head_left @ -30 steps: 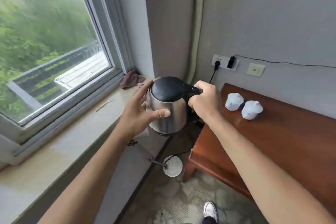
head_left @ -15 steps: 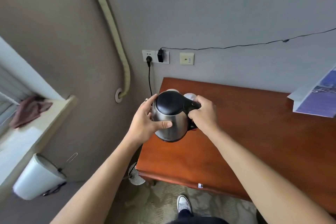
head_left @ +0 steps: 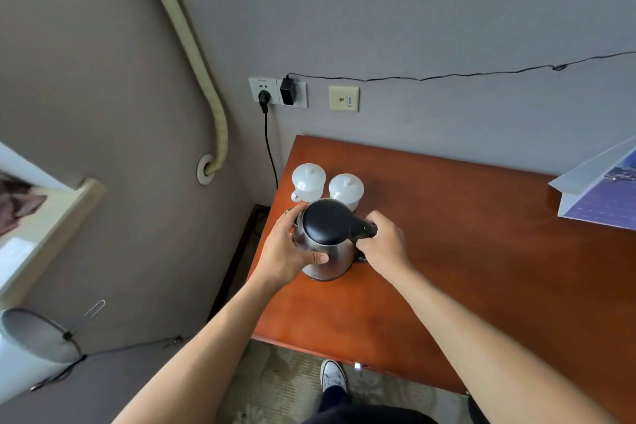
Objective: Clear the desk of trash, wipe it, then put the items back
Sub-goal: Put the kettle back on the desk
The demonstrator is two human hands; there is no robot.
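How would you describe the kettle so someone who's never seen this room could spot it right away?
Find the reddish wooden desk against the grey wall, then its left end below the wall sockets. The kettle is there, just in front of two white lidded cups, held by the left hand on its body and the right hand at its handle. It is the only steel thing there, with a black lid.

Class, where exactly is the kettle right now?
The kettle sits low over the desk's left end, held between both hands, just in front of two white lidded cups.

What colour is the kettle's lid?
Black, on the kettle; its lid shows in the head view.
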